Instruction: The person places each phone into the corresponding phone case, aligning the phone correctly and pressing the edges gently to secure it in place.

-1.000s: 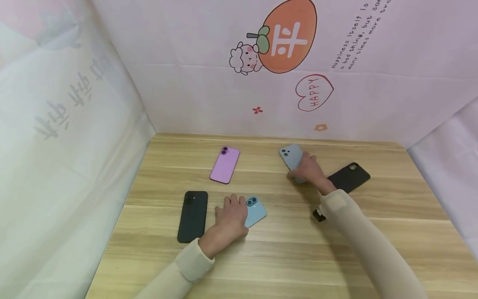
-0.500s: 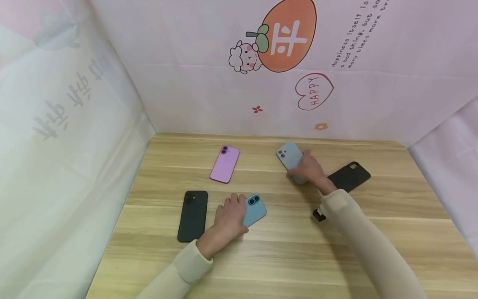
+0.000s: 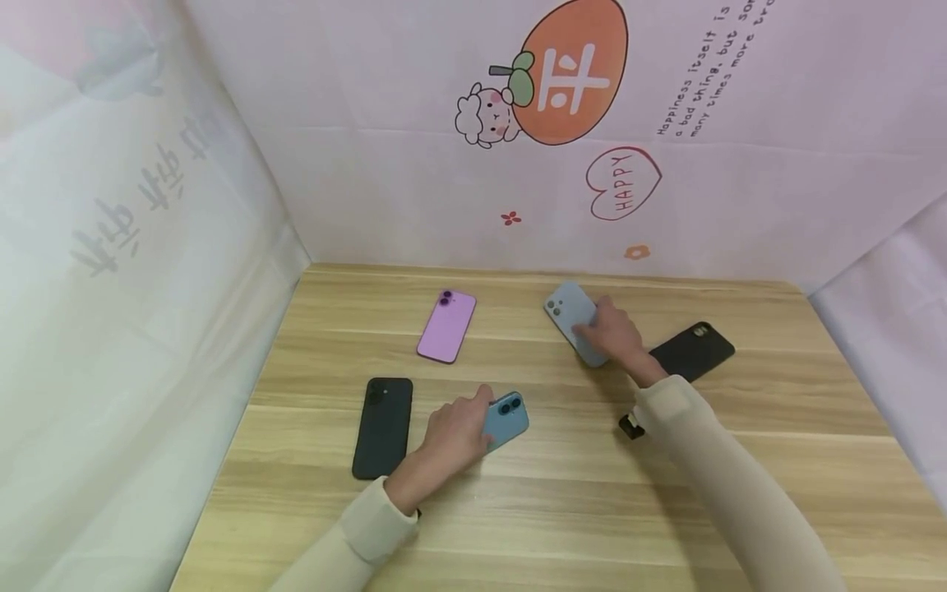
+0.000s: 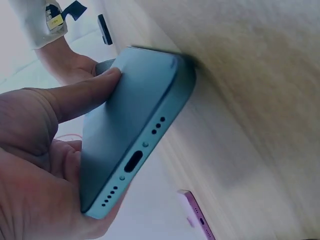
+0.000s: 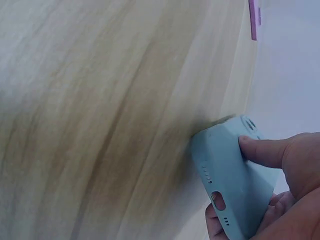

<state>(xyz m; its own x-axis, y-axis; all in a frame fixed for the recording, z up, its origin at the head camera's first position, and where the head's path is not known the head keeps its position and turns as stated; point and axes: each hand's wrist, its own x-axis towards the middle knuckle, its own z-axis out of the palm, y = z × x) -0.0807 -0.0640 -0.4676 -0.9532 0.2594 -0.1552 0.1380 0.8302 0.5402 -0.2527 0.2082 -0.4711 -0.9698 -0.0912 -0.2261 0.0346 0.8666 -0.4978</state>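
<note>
- Blue phone [image 3: 506, 429]: smooth back, two dark lenses, tilted over the table [image 3: 562, 526], pinched between the left hand's [image 3: 460, 429] thumb and fingers.
- Pale phone [image 3: 570, 314] at its one o'clock, gripped by the right hand [image 3: 616, 333].
- Head view: left hand hides the blue phone's lower end.
- Left fingers, earlier draped over it, now clasp it.

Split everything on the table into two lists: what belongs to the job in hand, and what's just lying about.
Likely the job:
blue phone, held in the left hand
grey-blue phone or case, held in the right hand

Apparently lying about, in neither hand:
purple phone
left black phone or case
right black phone or case
</note>
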